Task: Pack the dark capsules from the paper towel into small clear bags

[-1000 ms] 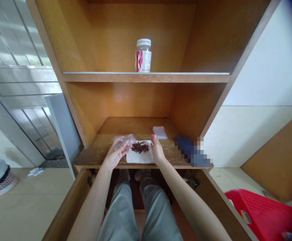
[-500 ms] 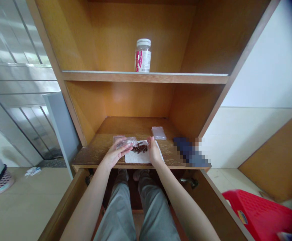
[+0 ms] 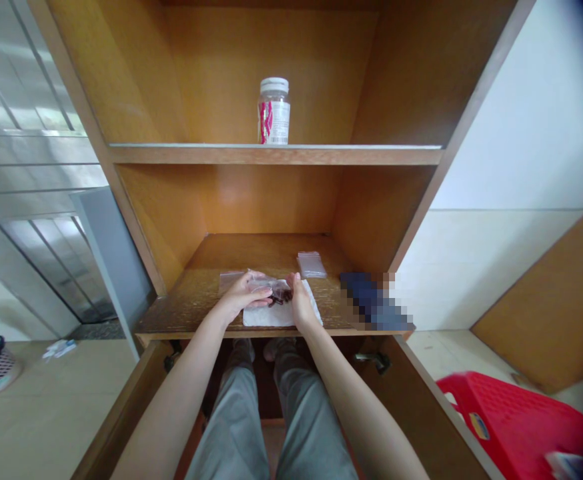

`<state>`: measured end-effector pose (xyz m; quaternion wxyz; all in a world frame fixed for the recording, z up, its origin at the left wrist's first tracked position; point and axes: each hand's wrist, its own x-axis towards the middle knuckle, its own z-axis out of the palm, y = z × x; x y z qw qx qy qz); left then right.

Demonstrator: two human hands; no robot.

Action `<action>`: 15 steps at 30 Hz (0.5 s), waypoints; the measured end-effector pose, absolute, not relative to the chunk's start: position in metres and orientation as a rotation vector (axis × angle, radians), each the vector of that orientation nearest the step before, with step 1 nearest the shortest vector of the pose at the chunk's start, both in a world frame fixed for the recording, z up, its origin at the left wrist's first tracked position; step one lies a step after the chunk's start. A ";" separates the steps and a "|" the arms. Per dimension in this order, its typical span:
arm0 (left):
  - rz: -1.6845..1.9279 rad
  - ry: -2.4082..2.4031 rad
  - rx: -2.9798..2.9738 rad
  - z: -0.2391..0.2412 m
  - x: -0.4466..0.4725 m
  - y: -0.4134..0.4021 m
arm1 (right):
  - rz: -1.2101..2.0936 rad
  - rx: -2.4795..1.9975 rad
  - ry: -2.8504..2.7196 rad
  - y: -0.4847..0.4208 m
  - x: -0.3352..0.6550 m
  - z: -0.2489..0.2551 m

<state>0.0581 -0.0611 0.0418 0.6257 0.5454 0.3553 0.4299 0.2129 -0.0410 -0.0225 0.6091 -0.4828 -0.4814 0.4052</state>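
Note:
My left hand (image 3: 239, 301) holds a small clear plastic bag (image 3: 264, 285) over a white tissue (image 3: 271, 315) on the lower shelf. A pile of small dark brown pieces (image 3: 280, 295) lies on the tissue, mostly covered by the bag and my fingers. My right hand (image 3: 300, 301) is closed at the bag's right end, touching the pile; what its fingertips pinch is hidden. Another flat clear bag (image 3: 229, 280) lies just left of my left hand.
A stack of small clear bags (image 3: 311, 265) lies further back on the lower shelf (image 3: 191, 310). A white-capped jar with a red label (image 3: 273, 112) stands on the upper shelf. A blurred-out dark object (image 3: 374, 301) lies at the right. A red plastic stool (image 3: 516, 420) stands lower right.
Both hands have come together over the pile: the left carried the bag rightward above the brown pieces, and the right moved left to meet it.

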 end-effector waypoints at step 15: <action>1.222 0.794 1.221 0.028 0.036 -0.082 | 0.711 -1.056 -1.254 -0.068 0.212 0.004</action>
